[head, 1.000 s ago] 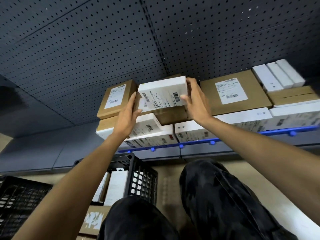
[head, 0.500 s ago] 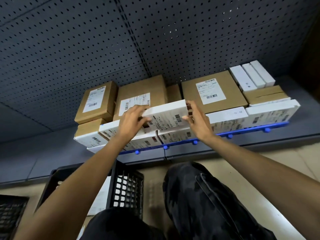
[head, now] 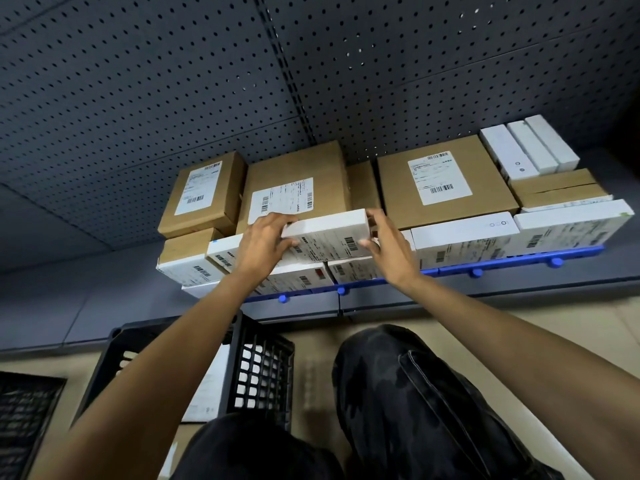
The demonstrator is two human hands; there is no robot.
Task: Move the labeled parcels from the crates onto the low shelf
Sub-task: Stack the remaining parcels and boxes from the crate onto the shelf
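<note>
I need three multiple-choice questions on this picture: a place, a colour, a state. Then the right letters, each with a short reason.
1. Where is the held white parcel? A. over the front row of white parcels on the low shelf B. on the floor C. inside a crate
2. What colour is the strip along the shelf's front edge? A. red B. blue C. yellow
3. What does the left hand do? A. hangs idle B. grips the parcel's left end C. points upward
1 A: it lies above that row. 2 B: the strip is blue. 3 B: its fingers curl round that end; the right hand holds the other.
</note>
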